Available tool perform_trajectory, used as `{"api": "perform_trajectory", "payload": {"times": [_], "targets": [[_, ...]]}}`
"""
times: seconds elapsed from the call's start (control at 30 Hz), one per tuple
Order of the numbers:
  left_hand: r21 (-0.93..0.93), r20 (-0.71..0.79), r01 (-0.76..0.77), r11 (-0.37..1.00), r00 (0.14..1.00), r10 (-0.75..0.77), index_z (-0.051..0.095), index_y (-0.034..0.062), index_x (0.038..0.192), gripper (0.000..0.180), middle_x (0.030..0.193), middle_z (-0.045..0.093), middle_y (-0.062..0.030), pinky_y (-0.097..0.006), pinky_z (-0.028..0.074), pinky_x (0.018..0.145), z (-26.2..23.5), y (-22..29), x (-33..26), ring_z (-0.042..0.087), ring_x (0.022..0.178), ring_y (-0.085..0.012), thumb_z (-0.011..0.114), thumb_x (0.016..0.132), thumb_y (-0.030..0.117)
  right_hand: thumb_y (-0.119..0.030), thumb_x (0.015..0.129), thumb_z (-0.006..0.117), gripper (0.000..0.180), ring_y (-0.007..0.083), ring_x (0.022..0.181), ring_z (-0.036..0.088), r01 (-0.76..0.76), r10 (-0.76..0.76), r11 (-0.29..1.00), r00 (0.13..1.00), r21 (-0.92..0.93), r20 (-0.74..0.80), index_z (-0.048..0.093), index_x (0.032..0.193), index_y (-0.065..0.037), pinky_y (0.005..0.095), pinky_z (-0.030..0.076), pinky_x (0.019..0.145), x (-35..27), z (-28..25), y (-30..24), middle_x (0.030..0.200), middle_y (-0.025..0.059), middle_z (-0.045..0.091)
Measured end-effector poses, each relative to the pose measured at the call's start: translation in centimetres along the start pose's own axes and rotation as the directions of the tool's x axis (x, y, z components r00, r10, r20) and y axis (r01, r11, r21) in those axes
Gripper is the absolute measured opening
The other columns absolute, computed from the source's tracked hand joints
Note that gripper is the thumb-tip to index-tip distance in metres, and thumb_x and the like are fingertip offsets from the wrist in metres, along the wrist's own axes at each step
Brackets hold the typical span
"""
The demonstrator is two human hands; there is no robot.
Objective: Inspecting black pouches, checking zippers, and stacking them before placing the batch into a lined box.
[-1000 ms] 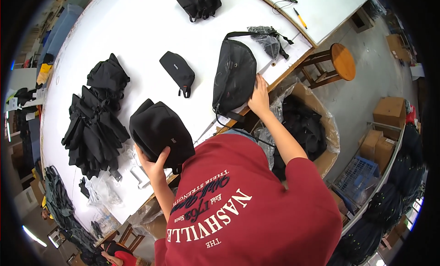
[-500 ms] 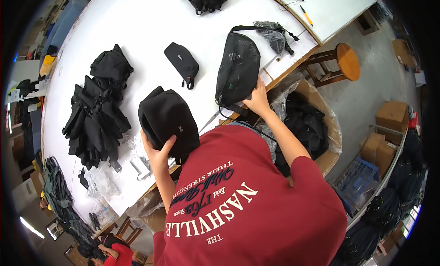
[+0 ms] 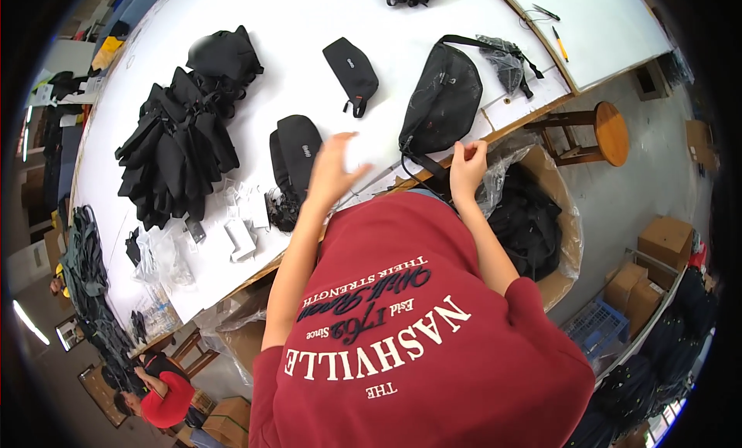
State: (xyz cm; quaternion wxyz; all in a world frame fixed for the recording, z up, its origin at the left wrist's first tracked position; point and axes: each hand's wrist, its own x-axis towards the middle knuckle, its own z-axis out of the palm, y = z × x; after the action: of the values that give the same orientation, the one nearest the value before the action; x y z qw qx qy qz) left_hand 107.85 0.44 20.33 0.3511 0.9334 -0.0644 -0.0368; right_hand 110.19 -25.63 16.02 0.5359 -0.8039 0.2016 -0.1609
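My left hand (image 3: 334, 174) is slightly blurred, its fingers spread and nothing in them, just right of the black pouches (image 3: 300, 151) set down on the white table. Beside the lower right edge of a black sling bag (image 3: 442, 96), my right hand (image 3: 468, 170) is closed with its fingertips together. Whether those fingertips pinch anything is too small to make out. The bag lies flat with its strap reaching to the far right. Between the pouches and the bag, farther back, lies a single black pouch (image 3: 352, 71) with a small loop at its end.
A heap of black pouches (image 3: 182, 139) covers the table's left side, near white paper pieces (image 3: 241, 239) and clear plastic (image 3: 162, 259). At right are a lined carton (image 3: 570, 232) of black items, a wooden stool (image 3: 610, 134) and a yellow pen (image 3: 560, 45). Another person (image 3: 166, 398) is at lower left.
My left hand has let go of the black pouches, which now rest on the table, and moved right. My right hand has drawn in its fingers beside the sling bag. The view has shifted.
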Motion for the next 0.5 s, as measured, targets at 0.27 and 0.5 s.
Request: {"api": "perform_trajectory", "payload": {"times": [0.27,0.5], "targets": [[0.225,0.157,-0.264,0.938,0.960,0.233,0.054,0.0043,0.097,0.032,0.104,0.059,-0.0141,-0.040,0.047,0.082,4.1,-1.2,1.9,0.057,0.098,-0.0309,0.070,0.073,0.019,-0.022,0.084,0.062,0.035,0.0253,0.115,0.054,0.102,-0.011,0.995,0.041,0.007,0.999,0.062,0.111,0.000,0.0328,0.042,0.098,-2.6,0.1,-2.3,0.124,0.0169,0.056],[0.109,-0.014,-0.062,0.992,0.998,0.064,0.054,0.0038,0.092,0.020,0.081,0.065,-0.0169,-0.042,0.050,0.068,4.2,-0.1,1.5,0.064,0.077,-0.0356,0.063,0.081,0.017,-0.025,0.078,0.064,0.078,0.0345,0.141,0.018,0.682,-0.148,0.724,0.302,-0.105,0.942,0.029,0.141,0.006,0.0386,0.026,0.113,-6.6,3.5,-1.6,0.149,0.0236,0.023]]}}
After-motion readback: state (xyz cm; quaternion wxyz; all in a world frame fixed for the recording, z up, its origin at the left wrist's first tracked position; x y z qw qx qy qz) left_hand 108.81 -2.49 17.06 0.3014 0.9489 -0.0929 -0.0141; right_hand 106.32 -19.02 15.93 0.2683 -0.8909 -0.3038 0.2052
